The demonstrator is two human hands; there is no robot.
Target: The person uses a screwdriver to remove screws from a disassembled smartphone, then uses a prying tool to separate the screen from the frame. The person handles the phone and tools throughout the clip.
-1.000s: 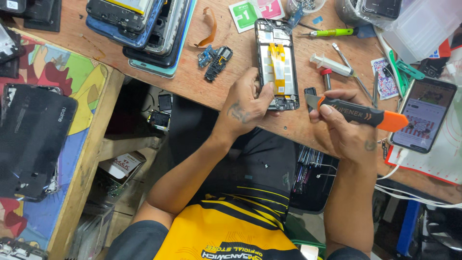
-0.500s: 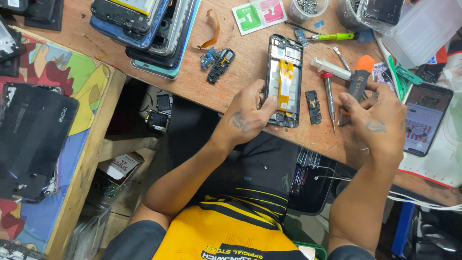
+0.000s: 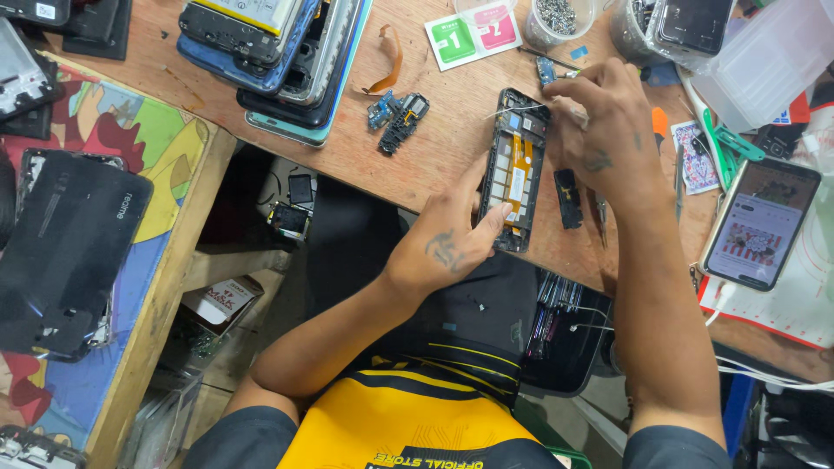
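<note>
An opened phone (image 3: pixel 514 169) with no back cover lies on the wooden bench (image 3: pixel 452 113), showing an orange flex strip inside. My left hand (image 3: pixel 447 247) grips its lower left edge with thumb and fingertips. My right hand (image 3: pixel 608 130) hovers over the phone's top right corner and pinches thin metal tweezers (image 3: pixel 514 110), whose tips point left across the phone's top. A small black part (image 3: pixel 567 198) lies just right of the phone. The orange end of a screwdriver (image 3: pixel 660 122) shows behind my right hand.
Loose circuit parts (image 3: pixel 395 117) lie left of the phone, with a stack of phones (image 3: pixel 278 52) behind them. Wipe packets (image 3: pixel 473 30) and a screw cup (image 3: pixel 556 17) stand at the back. A lit phone (image 3: pixel 760 224) lies at the right. A black back cover (image 3: pixel 61 252) rests on the colourful side table.
My right hand has put down the orange-and-black screwdriver and moved up to the phone's top corner, now with tweezers. My left hand has slid to the phone's lower edge.
</note>
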